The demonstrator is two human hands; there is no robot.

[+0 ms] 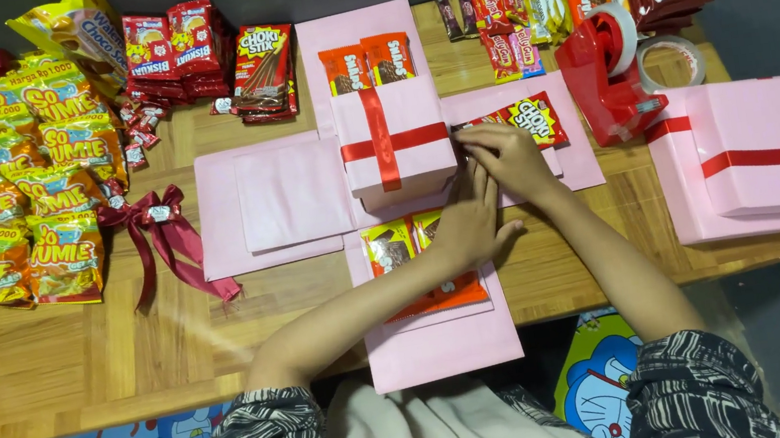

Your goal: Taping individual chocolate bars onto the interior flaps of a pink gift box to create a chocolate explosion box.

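Note:
A pink cross-shaped card sheet (267, 200) lies unfolded on the wooden table (77, 361). A small pink box with a red ribbon cross (395, 143) stands at its centre. My left hand (471, 223) rests flat against the box's near right side, over orange snack packets (404, 247) on the near flap. My right hand (508, 158) presses its fingertips at the box's right edge, beside a red and yellow snack packet (533, 120) on the right flap. Two orange packets (368, 63) lie on the far flap. Neither hand grips anything.
Yellow snack bags (14, 188) pile up at left, next to a dark red ribbon bow (160, 224). Red packets (208, 57) and mixed snacks (533, 4) line the back. A red tape dispenser (606, 70), a tape roll (671, 62) and a larger pink ribboned box (763, 155) stand at right.

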